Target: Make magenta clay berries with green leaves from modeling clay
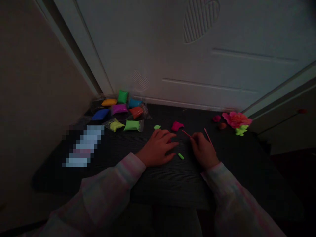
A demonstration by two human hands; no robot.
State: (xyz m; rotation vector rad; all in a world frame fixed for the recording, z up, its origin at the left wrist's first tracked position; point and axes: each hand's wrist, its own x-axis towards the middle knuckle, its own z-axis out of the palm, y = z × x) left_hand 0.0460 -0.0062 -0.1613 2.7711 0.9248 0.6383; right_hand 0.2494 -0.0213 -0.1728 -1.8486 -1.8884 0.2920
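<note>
Stick [186, 133]: over table [153, 184], I am pinching it in the right hand [204, 150], probably for tip control | Left hand [158, 148]: fingers are standing apart over pink bit [169, 141], grip escaping my view | Green roll [181, 156]: lying between hands, presumably for reach

Head view, downward over both hands [159, 148] [203, 151]
</note>
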